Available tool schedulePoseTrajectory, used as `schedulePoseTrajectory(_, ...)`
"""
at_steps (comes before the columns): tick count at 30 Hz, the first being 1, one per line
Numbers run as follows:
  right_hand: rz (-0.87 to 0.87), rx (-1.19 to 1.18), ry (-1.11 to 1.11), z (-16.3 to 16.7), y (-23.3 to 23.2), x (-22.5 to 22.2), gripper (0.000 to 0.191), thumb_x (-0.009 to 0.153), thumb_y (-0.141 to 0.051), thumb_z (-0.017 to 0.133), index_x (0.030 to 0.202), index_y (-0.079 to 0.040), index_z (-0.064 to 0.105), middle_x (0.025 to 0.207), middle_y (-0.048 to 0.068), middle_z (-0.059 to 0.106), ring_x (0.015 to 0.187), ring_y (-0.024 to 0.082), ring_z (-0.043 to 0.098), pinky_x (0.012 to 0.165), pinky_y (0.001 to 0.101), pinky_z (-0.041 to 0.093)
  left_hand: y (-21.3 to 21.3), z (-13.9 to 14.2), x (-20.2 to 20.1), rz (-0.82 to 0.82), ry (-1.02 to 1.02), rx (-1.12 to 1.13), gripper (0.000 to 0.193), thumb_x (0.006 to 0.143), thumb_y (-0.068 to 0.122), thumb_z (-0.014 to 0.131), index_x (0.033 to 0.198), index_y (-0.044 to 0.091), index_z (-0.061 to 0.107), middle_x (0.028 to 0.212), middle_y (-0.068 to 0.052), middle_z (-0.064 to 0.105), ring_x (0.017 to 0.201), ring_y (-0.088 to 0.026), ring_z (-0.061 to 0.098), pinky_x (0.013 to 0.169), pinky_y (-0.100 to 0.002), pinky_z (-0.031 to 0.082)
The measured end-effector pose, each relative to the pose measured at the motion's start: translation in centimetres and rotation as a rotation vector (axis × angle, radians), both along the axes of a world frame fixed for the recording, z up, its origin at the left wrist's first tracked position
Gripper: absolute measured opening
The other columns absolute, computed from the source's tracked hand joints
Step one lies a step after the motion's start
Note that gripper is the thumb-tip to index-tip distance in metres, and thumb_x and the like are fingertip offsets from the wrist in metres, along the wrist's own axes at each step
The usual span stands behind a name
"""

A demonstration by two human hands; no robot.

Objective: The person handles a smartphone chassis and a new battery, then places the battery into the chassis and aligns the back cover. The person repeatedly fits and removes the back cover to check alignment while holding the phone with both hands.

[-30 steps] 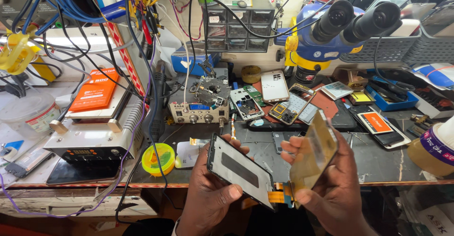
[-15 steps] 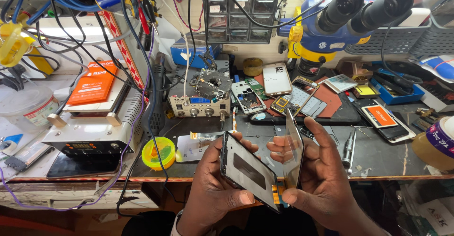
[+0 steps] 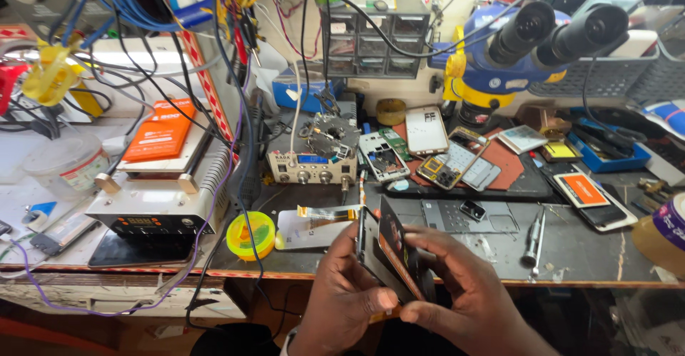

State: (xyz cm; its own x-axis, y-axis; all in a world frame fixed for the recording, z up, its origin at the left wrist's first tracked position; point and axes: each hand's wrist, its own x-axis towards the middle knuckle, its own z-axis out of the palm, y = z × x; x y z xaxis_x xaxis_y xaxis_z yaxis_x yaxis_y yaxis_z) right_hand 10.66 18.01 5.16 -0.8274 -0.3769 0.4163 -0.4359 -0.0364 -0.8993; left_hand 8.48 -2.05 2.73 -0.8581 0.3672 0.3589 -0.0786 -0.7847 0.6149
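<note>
Moved: two thin dark phone panels now folded nearly together | hidden: lower edges behind fingers | left hand, right hand fingers pinching them.

The bench front is taken up by the left hand and right hand, closed together on a thin phone panel held on edge. Open mat is found to the right of them, broken only by a metal screwdriver lying near the edge. To the left, passage is narrowed by a yellow solder spool and a flat plate with a flex strip. Behind, the way is blocked by a small power supply, loose phone boards and a blue microscope. Overhead room at left is crossed by hanging cables beside a heating plate machine.
</note>
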Motion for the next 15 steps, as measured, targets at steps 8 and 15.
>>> schedulePoseTrajectory(8, -0.004, 0.074, 0.222, -0.5, -0.3, -0.3, 0.07, 0.086, -0.019, 0.087, 0.144, 0.001, 0.053, 0.158, 0.024, 0.05, 0.15, 0.034, 0.048, 0.121, 0.0456, 0.04, 0.3, -1.1, -0.1, -0.002, -0.034, 0.016, 0.1, 0.076, 0.007, 0.093, 0.159, 0.001, 0.037, 0.132, -0.009, 0.058, 0.117, -0.021, 0.066, 0.099, -0.036, 0.058)
schedulePoseTrajectory(15, -0.14, 0.321, 0.33, 0.5, -0.2, 0.1, 0.071, 0.082, -0.027, 0.088, 0.14, 0.001, 0.06, 0.155, 0.023, 0.056, 0.145, 0.037, 0.053, 0.116, 0.0456, 0.044, 0.7, -0.9, 0.0, 0.034, -0.051, -0.003, 0.098, 0.075, 0.01, 0.091, 0.156, 0.001, 0.037, 0.141, -0.012, 0.055, 0.127, -0.023, 0.059, 0.106, -0.04, 0.054)
